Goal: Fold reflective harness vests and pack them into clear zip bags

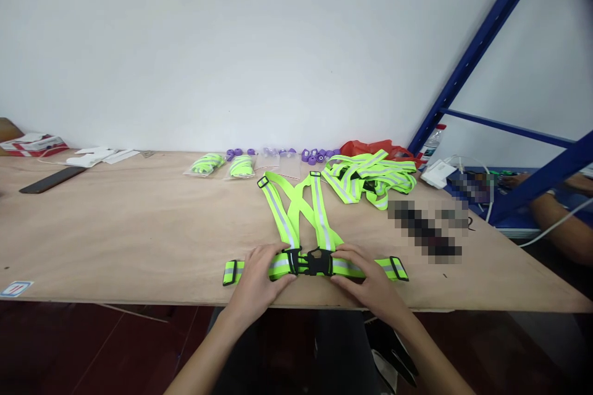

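Note:
A neon-yellow reflective harness (282, 213) lies spread near the table's front edge, its shoulder straps crossing in an X. Its black buckle (319, 262) sits at the middle of the waist strap, the two halves lined up close together; whether they are fully clicked in cannot be made out. My left hand (262, 274) grips the left buckle half and strap between thumb and fingers. On the other side, my right hand (365, 274) holds the strap by the right buckle half. Adjuster slides show at both strap ends.
Behind the harness lie a pile of similar straps (370, 176), a red bag (382, 149), purple rolls (319, 155) and bagged straps (241, 166). A dark flat bar (53, 179) is at left. A blue frame (482, 31) and another person's arm (563, 225) are at right.

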The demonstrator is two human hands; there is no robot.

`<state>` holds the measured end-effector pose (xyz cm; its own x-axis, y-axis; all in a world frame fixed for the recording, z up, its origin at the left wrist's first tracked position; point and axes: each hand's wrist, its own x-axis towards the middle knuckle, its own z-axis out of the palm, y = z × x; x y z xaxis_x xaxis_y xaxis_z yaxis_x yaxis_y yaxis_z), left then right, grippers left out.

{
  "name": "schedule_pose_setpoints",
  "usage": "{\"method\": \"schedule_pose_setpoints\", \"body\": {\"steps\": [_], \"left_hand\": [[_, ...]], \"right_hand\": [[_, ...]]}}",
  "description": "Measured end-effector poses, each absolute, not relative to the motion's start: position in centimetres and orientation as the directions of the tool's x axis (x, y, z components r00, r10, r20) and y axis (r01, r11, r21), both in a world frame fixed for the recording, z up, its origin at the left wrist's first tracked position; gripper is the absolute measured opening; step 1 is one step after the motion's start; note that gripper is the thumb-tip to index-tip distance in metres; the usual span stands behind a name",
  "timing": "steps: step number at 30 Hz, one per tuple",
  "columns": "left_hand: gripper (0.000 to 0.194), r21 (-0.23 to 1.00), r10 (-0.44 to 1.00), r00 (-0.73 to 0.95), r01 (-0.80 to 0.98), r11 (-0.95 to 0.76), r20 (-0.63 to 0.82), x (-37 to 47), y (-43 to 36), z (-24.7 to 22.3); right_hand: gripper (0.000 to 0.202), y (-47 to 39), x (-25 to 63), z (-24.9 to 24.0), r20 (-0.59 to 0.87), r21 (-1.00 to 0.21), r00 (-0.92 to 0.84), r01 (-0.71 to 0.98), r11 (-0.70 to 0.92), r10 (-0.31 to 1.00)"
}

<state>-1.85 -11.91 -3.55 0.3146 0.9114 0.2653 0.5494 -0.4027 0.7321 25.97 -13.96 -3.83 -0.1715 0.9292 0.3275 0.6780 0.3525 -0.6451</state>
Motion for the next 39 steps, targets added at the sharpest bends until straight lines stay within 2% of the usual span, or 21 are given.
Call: {"method": "schedule_pose_setpoints", "body": {"steps": [9, 14, 23, 28, 33, 36, 39], "left_hand": [[0.047, 0.719, 0.923, 0.270, 0.580, -0.383, 0.275, -1.3, -12.2, -4.0], [0.043, 0.676, 0.892, 0.314, 0.583, -0.451, 0.324, -0.8, -12.4, -4.0], [0.044, 0.641, 0.881, 0.356, 0.606, -0.471, 0.311, -0.5, -12.5, -3.2], [0.041, 0.570, 0.856, 0.378, 0.638, -0.517, 0.353, -0.2, -12.5, -3.4], [0.045, 0.486, 0.818, 0.383, 0.666, -0.566, 0.428, -0.8, -12.7, -2.6], [0.039, 0.510, 0.818, 0.380, 0.645, -0.569, 0.432, -3.8, -12.7, -1.2], [0.038, 0.571, 0.853, 0.377, 0.634, -0.521, 0.360, -8.1, -12.7, -0.2]], "right_hand": [[0.030, -14.0, 26.2, -4.2, 0.362, -0.663, -0.155, 0.650, 0.371, 0.919], [0.034, -14.0, 26.0, -4.1, 0.329, -0.661, -0.151, 0.668, 0.342, 0.932], [0.033, -13.9, 25.7, -4.4, 0.361, -0.654, -0.175, 0.653, 0.382, 0.916], [0.036, -13.8, 25.2, -4.6, 0.362, -0.605, -0.187, 0.698, 0.383, 0.913], [0.043, -13.9, 25.8, -4.3, 0.427, -0.491, -0.236, 0.750, 0.443, 0.873], [0.037, -14.6, 28.5, -3.8, 0.503, -0.483, -0.166, 0.760, 0.436, 0.848], [0.032, -15.5, 32.5, -3.5, 0.491, -0.560, -0.009, 0.763, 0.324, 0.871]]}}
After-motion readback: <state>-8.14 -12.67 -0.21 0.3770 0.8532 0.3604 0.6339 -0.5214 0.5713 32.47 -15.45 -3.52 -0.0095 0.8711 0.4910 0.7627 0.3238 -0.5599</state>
